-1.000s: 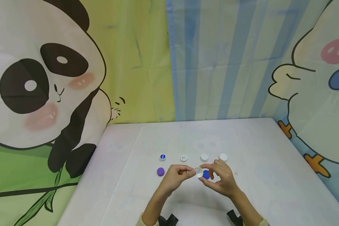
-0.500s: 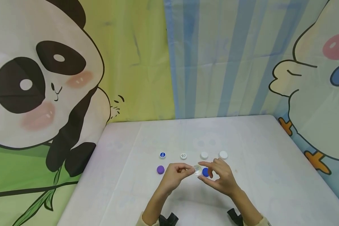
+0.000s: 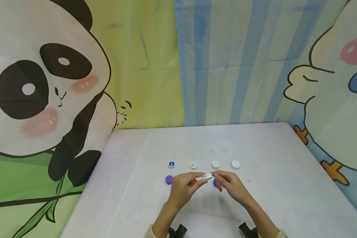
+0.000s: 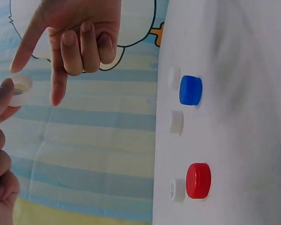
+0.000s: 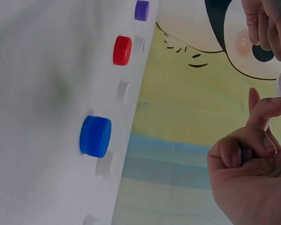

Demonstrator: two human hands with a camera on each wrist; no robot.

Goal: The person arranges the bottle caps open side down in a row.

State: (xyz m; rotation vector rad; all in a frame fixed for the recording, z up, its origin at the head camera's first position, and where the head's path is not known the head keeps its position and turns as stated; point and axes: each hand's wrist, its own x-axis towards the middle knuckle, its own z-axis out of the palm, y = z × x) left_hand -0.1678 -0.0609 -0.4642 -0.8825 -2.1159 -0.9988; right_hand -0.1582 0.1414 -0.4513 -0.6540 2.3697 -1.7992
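Observation:
My left hand [image 3: 182,188] pinches a small white bottle cap [image 3: 207,176] between thumb and fingers, above the table. The cap is tilted, its side toward the head camera; in the left wrist view its hollow inside shows. My right hand [image 3: 233,185] is just right of it, one fingertip right at the cap's rim and the other fingers apart from it. Below the hands, a blue bottle cap [image 4: 191,90] and a red bottle cap [image 4: 198,181] lie on the table, both partly hidden in the head view. A purple bottle cap [image 3: 169,179] lies left of my left hand.
A row of white caps lies behind the hands: one with a blue mark [image 3: 171,164], a printed white cap [image 3: 193,165] and two plain ones, the rightmost white cap [image 3: 235,164]. The white-covered table [image 3: 131,198] meets cartoon-printed curtains [image 3: 226,66] at its back and sides.
The held cap has turned from facing the head camera to edge-on. The left fingers have spread around it, and the red cap shows between them. The right fingers have drawn closer together.

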